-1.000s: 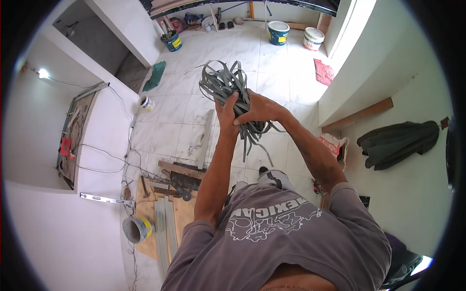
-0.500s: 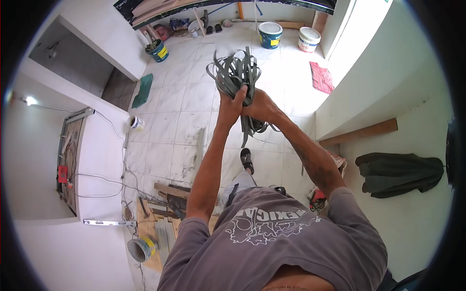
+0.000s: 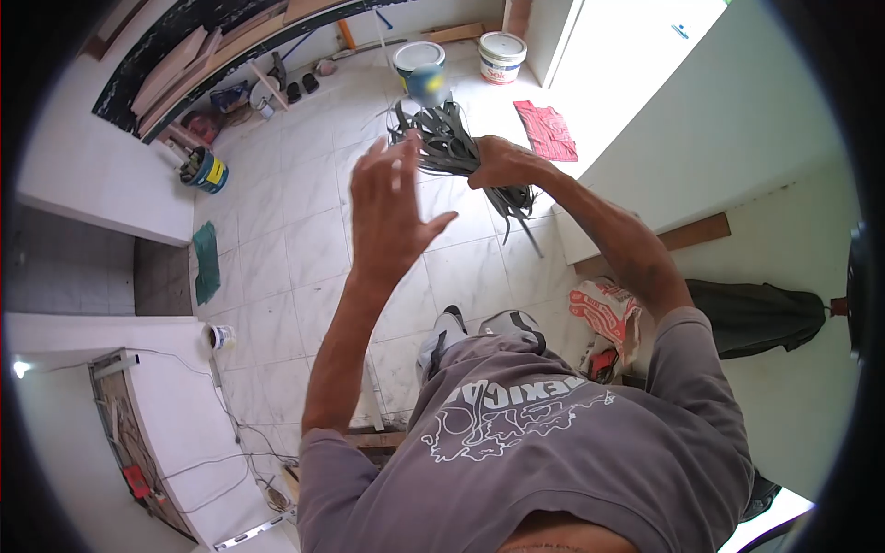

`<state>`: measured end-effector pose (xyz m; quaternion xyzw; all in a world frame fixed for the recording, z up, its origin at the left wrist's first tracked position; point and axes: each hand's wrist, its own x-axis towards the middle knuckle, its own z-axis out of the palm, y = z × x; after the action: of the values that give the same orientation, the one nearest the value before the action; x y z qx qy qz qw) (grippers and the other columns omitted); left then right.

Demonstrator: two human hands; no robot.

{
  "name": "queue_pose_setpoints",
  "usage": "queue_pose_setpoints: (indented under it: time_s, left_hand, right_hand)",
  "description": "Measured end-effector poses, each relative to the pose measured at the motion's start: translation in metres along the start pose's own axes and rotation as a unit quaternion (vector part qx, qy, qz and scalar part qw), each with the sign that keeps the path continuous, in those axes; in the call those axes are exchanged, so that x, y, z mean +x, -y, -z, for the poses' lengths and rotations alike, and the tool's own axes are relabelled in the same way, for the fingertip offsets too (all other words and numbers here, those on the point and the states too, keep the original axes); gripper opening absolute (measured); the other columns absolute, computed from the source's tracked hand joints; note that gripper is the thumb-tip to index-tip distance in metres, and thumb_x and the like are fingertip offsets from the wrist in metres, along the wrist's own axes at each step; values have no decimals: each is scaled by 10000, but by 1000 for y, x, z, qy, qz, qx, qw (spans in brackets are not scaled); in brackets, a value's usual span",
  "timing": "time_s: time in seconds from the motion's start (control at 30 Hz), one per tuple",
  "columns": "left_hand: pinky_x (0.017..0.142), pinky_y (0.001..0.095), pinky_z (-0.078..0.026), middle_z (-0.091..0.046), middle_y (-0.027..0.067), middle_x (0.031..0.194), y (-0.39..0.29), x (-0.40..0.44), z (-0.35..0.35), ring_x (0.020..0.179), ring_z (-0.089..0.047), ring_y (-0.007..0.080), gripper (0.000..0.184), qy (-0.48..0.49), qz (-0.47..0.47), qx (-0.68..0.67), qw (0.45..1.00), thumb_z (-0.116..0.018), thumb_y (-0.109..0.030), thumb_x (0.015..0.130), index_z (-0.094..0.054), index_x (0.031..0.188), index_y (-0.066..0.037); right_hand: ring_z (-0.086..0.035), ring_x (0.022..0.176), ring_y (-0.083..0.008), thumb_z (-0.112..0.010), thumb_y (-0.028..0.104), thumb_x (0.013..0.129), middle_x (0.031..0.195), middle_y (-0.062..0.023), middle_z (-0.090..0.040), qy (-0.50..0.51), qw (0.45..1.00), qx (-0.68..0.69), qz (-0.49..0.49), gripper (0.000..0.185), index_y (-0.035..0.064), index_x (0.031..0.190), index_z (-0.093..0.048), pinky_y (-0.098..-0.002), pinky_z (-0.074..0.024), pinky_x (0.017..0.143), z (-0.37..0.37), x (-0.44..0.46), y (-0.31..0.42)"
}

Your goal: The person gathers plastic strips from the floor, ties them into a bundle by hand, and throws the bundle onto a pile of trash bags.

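A looped bundle of dark grey flat strips [image 3: 446, 138] is held up in front of me over the tiled floor. My right hand [image 3: 507, 164] is closed round its middle, with loops fanning out on the far side and loose ends hanging below. My left hand [image 3: 387, 212] is raised to the left of the bundle, fingers stretched out and thumb apart, holding nothing. Its fingertips are slightly blurred and overlap the edge of the loops, so I cannot tell whether they touch.
Lidded buckets [image 3: 502, 57] stand by the far wall, near a red cloth [image 3: 548, 131]. A workbench [image 3: 267, 32] bears boards. Left are a tool bucket [image 3: 205, 171], a green cloth [image 3: 207, 263] and cables [image 3: 238, 431]. A dark jacket [image 3: 756, 318] hangs right, above a red-white bag [image 3: 607, 313].
My left hand has let go of the bundle, moved left and opened. The right hand keeps its hold. The view has turned rightward, and the feet are closer to the body.
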<state>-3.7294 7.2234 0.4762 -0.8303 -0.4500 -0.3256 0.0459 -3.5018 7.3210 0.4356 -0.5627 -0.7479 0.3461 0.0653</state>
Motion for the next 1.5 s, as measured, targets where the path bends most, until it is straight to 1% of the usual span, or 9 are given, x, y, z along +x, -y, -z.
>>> queue_pose_setpoints:
  time_s: [0.13, 0.2, 0.47, 0.67, 0.8, 0.9, 1.13, 1.33, 1.5]
  left_hand:
    - [1216, 466, -83, -266, 149, 1555, 26, 75, -61, 1479, -178, 341, 1189, 136, -195, 271, 933, -873, -471, 600, -251, 1520, -46]
    - [1223, 505, -55, -263, 172, 1580, 50, 99, -99, 1493, -158, 335, 560, 130, -227, 386, 885, -582, -230, 890, -481, 1400, -20]
    - [1198, 557, -108, -255, 324, 1548, 56, 189, -145, 1446, -249, 462, 458, 86, -181, 433, 879, -546, -210, 929, -552, 1367, -73]
    - [1128, 527, -303, -472, 238, 1421, 56, 284, -160, 1321, -452, 369, 535, 146, -157, 377, 901, -579, -206, 914, -482, 1409, -29]
    - [1171, 541, -216, -444, 197, 1433, 139, 324, -235, 1401, -348, 327, 882, 211, -132, 338, 907, -790, -309, 727, -394, 1447, 11]
    - [1192, 557, -173, -503, 176, 1353, 165, 345, -260, 1400, -351, 314, 973, 180, -171, 304, 920, -864, -325, 618, -423, 1416, 13]
    - [1201, 581, -151, -642, 161, 1124, 177, 415, -317, 1357, -424, 301, 507, 251, -203, 174, 930, -789, -239, 680, -629, 1102, -7]
    - [1211, 510, -180, -677, 164, 1114, 173, 480, -384, 1301, -500, 308, 334, 147, -356, 144, 912, -763, -233, 682, -679, 921, -15]
    - [1025, 422, -396, -661, 120, 822, 178, 533, -448, 875, -649, 279, 257, 188, -355, -21, 915, -729, -196, 675, -626, 859, -49]
  right_hand:
    - [-667, 695, -267, -707, 219, 639, 720, -165, -667, 14, 998, -43, 48, 329, -45, 833, -675, -373, -527, 663, 10, 52, -7]
    - [-677, 708, -289, -702, 206, 631, 732, -178, -676, 36, 993, -73, 80, 308, -40, 815, -683, -381, -533, 669, 14, 77, -11]
    - [-669, 947, -320, -720, 258, 783, 984, -200, -701, 4, 980, -45, 193, 378, 3, 1058, -669, -408, -508, 846, 87, 172, -64]
    - [-669, 782, -340, -711, 336, 771, 808, -154, -699, -112, 901, -31, 417, 374, 5, 941, -671, -407, -536, 750, 143, 289, -125]
    - [-670, 782, -342, -701, 231, 700, 822, -177, -695, 72, 954, -197, 216, 329, -11, 920, -666, -408, -540, 712, 183, 300, -99]
    - [-673, 791, -354, -707, 175, 615, 826, -200, -689, 65, 981, -75, 167, 360, -16, 916, -658, -413, -545, 708, 204, 304, -114]
    - [-678, 805, -375, -682, 153, 613, 815, -220, -687, 15, 986, -108, 124, 346, -11, 917, -656, -429, -547, 729, 242, 324, -163]
    - [-682, 828, -373, -690, 135, 596, 821, -227, -686, 4, 996, -84, 38, 361, -18, 921, -652, -435, -548, 762, 276, 334, -215]
    - [-682, 864, -384, -689, 164, 622, 880, -242, -686, -71, 993, -76, -57, 391, -67, 932, -632, -439, -551, 770, 310, 342, -243]
